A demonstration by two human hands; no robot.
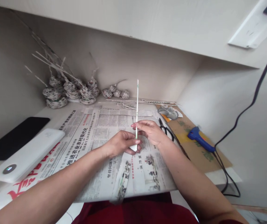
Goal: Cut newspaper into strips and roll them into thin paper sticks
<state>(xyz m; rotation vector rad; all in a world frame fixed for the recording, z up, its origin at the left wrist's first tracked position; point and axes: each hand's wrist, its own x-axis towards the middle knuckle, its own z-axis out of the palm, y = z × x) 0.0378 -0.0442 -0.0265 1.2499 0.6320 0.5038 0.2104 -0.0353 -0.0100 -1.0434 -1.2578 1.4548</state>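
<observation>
A thin white paper tube (137, 99), rolled from printed paper, stands upright between my hands over the newspaper-covered table. Near its lower end my left hand (124, 142) is closed on it, thumb against the tube. Just above, my right hand (150, 130) pinches the tube between thumb and fingers. Below my left hand a narrow paper strip (124, 179) with printed pictures hangs toward the table's front edge. Whether that strip joins the tube is hidden by my fingers.
Newspaper (96, 149) covers the table. Woven paper gourds (86, 95) stand at the back left. Several paper tubes (145, 102) lie behind. Black scissors (167, 129), a cardboard sheet (194, 149) and a blue glue gun (200, 139) are right; a white power bank (28, 154) is left.
</observation>
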